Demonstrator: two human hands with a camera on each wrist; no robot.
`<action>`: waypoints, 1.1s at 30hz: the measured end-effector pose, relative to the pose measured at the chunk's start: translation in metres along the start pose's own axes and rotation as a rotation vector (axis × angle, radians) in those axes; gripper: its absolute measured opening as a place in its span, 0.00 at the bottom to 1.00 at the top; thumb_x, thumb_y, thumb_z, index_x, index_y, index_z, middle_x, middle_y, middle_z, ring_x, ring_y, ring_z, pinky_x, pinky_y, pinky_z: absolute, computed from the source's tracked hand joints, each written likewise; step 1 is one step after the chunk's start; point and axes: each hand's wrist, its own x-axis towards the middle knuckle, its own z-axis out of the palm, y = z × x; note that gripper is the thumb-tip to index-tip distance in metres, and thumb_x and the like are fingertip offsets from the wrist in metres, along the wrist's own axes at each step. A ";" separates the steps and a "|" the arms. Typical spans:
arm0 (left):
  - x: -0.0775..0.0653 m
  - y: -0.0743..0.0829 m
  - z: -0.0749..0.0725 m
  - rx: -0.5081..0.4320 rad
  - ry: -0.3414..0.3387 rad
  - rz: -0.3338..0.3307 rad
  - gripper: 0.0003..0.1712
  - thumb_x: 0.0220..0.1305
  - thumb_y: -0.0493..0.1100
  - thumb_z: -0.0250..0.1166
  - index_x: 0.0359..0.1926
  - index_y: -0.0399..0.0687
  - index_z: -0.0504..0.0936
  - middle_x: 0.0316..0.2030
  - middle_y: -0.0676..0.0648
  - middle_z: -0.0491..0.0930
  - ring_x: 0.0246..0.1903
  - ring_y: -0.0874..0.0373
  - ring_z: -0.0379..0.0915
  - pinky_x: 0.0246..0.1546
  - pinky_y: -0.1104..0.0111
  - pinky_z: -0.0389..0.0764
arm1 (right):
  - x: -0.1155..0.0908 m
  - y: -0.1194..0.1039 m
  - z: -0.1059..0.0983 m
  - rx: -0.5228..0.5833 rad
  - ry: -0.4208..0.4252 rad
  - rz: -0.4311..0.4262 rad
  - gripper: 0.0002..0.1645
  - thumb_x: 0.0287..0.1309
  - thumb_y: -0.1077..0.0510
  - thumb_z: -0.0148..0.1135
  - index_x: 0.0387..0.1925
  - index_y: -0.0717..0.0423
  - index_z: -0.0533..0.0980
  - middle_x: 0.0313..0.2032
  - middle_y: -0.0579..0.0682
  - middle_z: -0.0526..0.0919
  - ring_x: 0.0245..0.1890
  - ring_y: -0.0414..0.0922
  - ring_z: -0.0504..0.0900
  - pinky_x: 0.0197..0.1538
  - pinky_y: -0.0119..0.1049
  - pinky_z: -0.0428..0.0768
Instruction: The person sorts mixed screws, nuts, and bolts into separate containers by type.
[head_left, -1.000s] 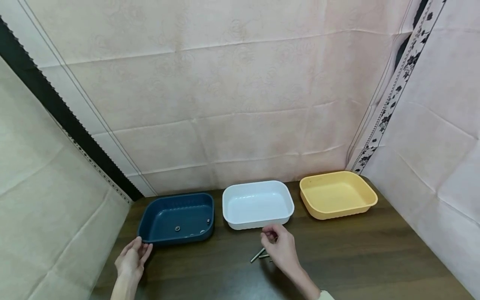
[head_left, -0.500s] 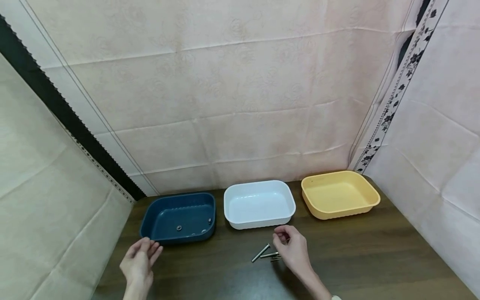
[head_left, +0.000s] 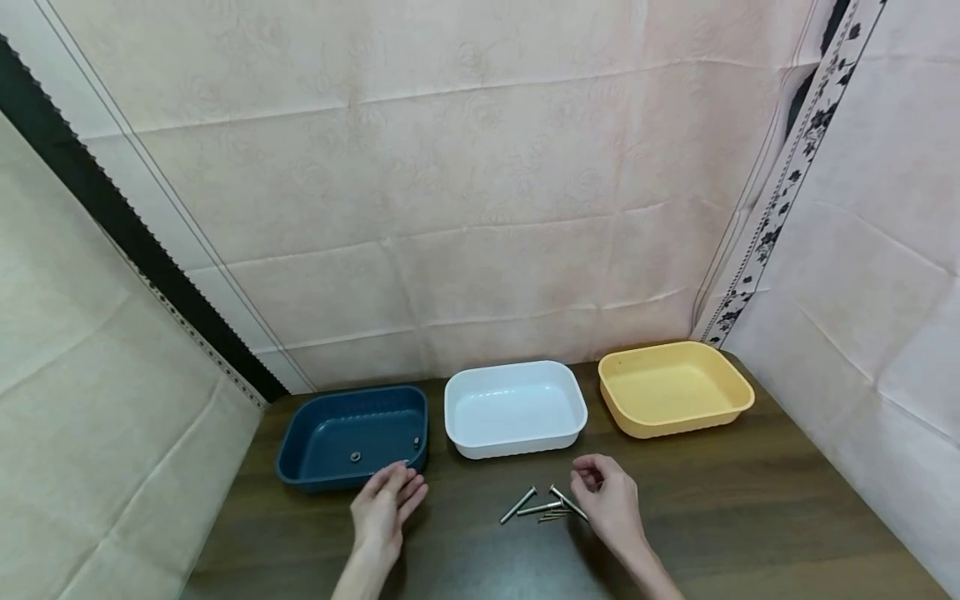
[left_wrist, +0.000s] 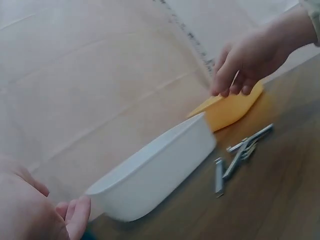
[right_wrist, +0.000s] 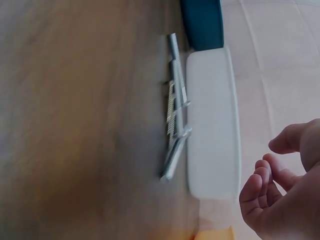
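My left hand (head_left: 386, 508) is in front of the blue tray's near right corner, fingers relaxed and holding nothing; whether it touches the rim I cannot tell. Inside the blue tray (head_left: 318, 483) lie a nut (head_left: 356, 457) and another small metal piece (head_left: 417, 442). To the right, my right hand (head_left: 609, 500) hovers above the table, its fingers loosely bent. The right wrist view shows its thumb (right_wrist: 287, 140) apart from the fingers with nothing between. Beside that hand lies a small pile of metal bolts (head_left: 517, 505) with thinner screws (head_left: 553, 517).
A white tray (head_left: 516, 450) stands in the middle behind the bolts, and a yellow tray (head_left: 678, 427) is at the back right. All rest on a dark wooden table (head_left: 465, 558). Pale cloth (head_left: 480, 200) hangs behind and at both sides.
My left hand has moved right, from the blue tray's left front corner to its right front corner. The right hand has shifted right, leaving more of the bolts in sight.
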 end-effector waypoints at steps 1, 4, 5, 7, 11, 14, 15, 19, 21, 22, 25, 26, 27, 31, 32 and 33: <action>0.001 -0.005 0.005 0.001 -0.005 -0.005 0.21 0.62 0.37 0.58 0.54 0.32 0.67 0.33 0.43 0.78 0.37 0.50 0.77 0.42 0.57 0.77 | -0.001 0.003 -0.001 -0.012 0.002 -0.003 0.12 0.37 0.71 0.66 0.25 0.53 0.78 0.23 0.42 0.76 0.22 0.38 0.74 0.24 0.28 0.73; 0.005 -0.019 0.019 0.008 -0.012 -0.013 0.22 0.62 0.37 0.58 0.55 0.32 0.67 0.35 0.41 0.77 0.38 0.48 0.77 0.41 0.57 0.77 | -0.005 0.010 -0.004 -0.039 -0.004 -0.002 0.11 0.36 0.71 0.66 0.24 0.54 0.78 0.22 0.43 0.76 0.21 0.38 0.74 0.24 0.28 0.73; 0.007 -0.024 0.025 0.010 -0.011 -0.015 0.22 0.62 0.37 0.58 0.55 0.32 0.67 0.36 0.41 0.76 0.39 0.48 0.77 0.41 0.57 0.77 | -0.007 0.013 -0.005 -0.048 -0.010 0.003 0.12 0.36 0.71 0.66 0.24 0.54 0.78 0.22 0.43 0.76 0.21 0.38 0.74 0.24 0.29 0.73; 0.009 -0.032 0.035 0.009 0.000 -0.008 0.21 0.62 0.36 0.58 0.54 0.33 0.68 0.37 0.39 0.76 0.40 0.46 0.76 0.40 0.58 0.78 | -0.010 0.018 -0.007 -0.068 -0.031 0.018 0.11 0.36 0.70 0.67 0.25 0.55 0.78 0.22 0.43 0.75 0.22 0.38 0.74 0.25 0.29 0.73; 0.014 -0.043 0.054 -0.002 0.025 0.028 0.21 0.61 0.36 0.59 0.54 0.34 0.68 0.44 0.35 0.74 0.42 0.44 0.74 0.40 0.58 0.78 | -0.016 0.026 -0.009 -0.096 -0.078 0.066 0.11 0.37 0.69 0.67 0.26 0.56 0.78 0.23 0.43 0.75 0.23 0.40 0.74 0.26 0.30 0.74; 0.018 -0.047 0.063 0.000 0.048 0.052 0.22 0.61 0.36 0.59 0.55 0.33 0.67 0.48 0.33 0.71 0.43 0.43 0.73 0.40 0.59 0.78 | -0.020 0.030 -0.009 -0.111 -0.112 0.094 0.11 0.37 0.69 0.68 0.28 0.57 0.78 0.23 0.44 0.75 0.24 0.40 0.74 0.27 0.30 0.73; 0.020 -0.049 0.065 0.002 0.057 0.055 0.23 0.61 0.36 0.59 0.56 0.33 0.67 0.48 0.33 0.72 0.42 0.44 0.73 0.41 0.59 0.78 | -0.021 0.031 -0.009 -0.111 -0.117 0.099 0.11 0.37 0.69 0.68 0.28 0.57 0.78 0.24 0.44 0.75 0.24 0.40 0.74 0.27 0.30 0.74; 0.024 -0.052 0.072 0.000 0.088 0.063 0.23 0.59 0.35 0.60 0.55 0.33 0.67 0.44 0.34 0.73 0.38 0.46 0.74 0.41 0.58 0.78 | -0.026 0.034 -0.008 -0.107 -0.126 0.090 0.12 0.36 0.69 0.68 0.27 0.57 0.77 0.24 0.45 0.75 0.24 0.40 0.74 0.27 0.29 0.74; 0.025 -0.053 0.075 -0.003 0.093 0.065 0.23 0.59 0.35 0.60 0.55 0.33 0.67 0.42 0.34 0.73 0.37 0.46 0.73 0.41 0.57 0.77 | -0.029 0.035 -0.008 -0.107 -0.122 0.084 0.12 0.35 0.70 0.68 0.27 0.57 0.77 0.24 0.45 0.75 0.24 0.40 0.73 0.27 0.30 0.74; 0.025 -0.052 0.076 -0.006 0.096 0.067 0.23 0.59 0.35 0.60 0.55 0.33 0.67 0.42 0.35 0.73 0.36 0.47 0.73 0.41 0.57 0.77 | -0.029 0.035 -0.008 -0.108 -0.122 0.082 0.12 0.35 0.70 0.68 0.27 0.57 0.77 0.25 0.45 0.75 0.24 0.40 0.73 0.27 0.30 0.74; 0.027 -0.051 0.078 -0.009 0.112 0.065 0.23 0.58 0.34 0.61 0.55 0.33 0.68 0.41 0.36 0.73 0.36 0.47 0.72 0.41 0.56 0.77 | -0.029 0.035 -0.007 -0.115 -0.138 0.094 0.13 0.34 0.70 0.68 0.27 0.56 0.77 0.25 0.45 0.75 0.25 0.40 0.73 0.28 0.30 0.73; 0.028 -0.051 0.078 -0.007 0.121 0.065 0.23 0.58 0.34 0.61 0.55 0.33 0.68 0.41 0.37 0.73 0.36 0.47 0.72 0.41 0.56 0.77 | -0.029 0.035 -0.007 -0.120 -0.149 0.103 0.13 0.34 0.69 0.68 0.27 0.56 0.77 0.25 0.45 0.75 0.25 0.40 0.73 0.28 0.30 0.73; 0.029 -0.052 0.078 -0.006 0.129 0.064 0.23 0.58 0.33 0.61 0.54 0.33 0.68 0.41 0.37 0.73 0.36 0.47 0.72 0.41 0.56 0.77 | -0.029 0.035 -0.007 -0.125 -0.163 0.111 0.13 0.35 0.69 0.68 0.27 0.56 0.77 0.26 0.46 0.74 0.25 0.40 0.72 0.28 0.30 0.73; 0.032 -0.052 0.079 0.010 0.162 0.064 0.22 0.58 0.33 0.61 0.53 0.33 0.70 0.41 0.36 0.73 0.37 0.46 0.72 0.40 0.57 0.78 | -0.028 0.036 -0.006 -0.136 -0.206 0.131 0.13 0.35 0.68 0.68 0.28 0.56 0.76 0.26 0.46 0.74 0.26 0.41 0.72 0.29 0.31 0.73; 0.033 -0.053 0.080 0.013 0.167 0.066 0.21 0.58 0.32 0.61 0.53 0.33 0.70 0.41 0.36 0.73 0.37 0.46 0.72 0.40 0.57 0.78 | -0.027 0.036 -0.005 -0.139 -0.208 0.128 0.13 0.35 0.68 0.68 0.28 0.56 0.76 0.26 0.46 0.74 0.26 0.41 0.72 0.29 0.31 0.73; 0.034 -0.053 0.081 0.015 0.170 0.071 0.21 0.57 0.32 0.61 0.53 0.33 0.70 0.41 0.35 0.73 0.37 0.45 0.73 0.40 0.57 0.78 | -0.027 0.036 -0.005 -0.140 -0.208 0.121 0.13 0.35 0.68 0.68 0.28 0.56 0.76 0.26 0.46 0.74 0.26 0.41 0.72 0.29 0.31 0.73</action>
